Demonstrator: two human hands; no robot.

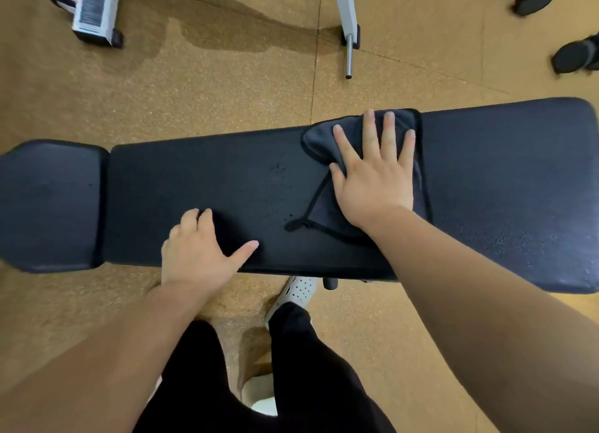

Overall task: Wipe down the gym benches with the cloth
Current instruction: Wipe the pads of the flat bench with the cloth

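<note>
Black trousers (311,367) and a white perforated clog (299,291) sit at the bottom, by the bench's near edge. Left hand (197,251) rests on that edge of the bench (502,189), thumb splayed, fingers loosely bent, holding nothing. Right hand (372,176) is flat, fingers spread, pressing the cloth (319,141) onto the long pad, right of centre. Cloth: dark grey, soft nap, black stitched hem, rumpled. Pad: matte black, pebbled, rounded corners, droplets. Floor (227,92): speckled tan.

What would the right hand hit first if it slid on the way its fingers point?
Nothing on the bench: the right hand, flat on the cloth, would soon pass the far edge. Beyond, above bare floor, the white frame leg seems nearest, though depth is unclear.
</note>
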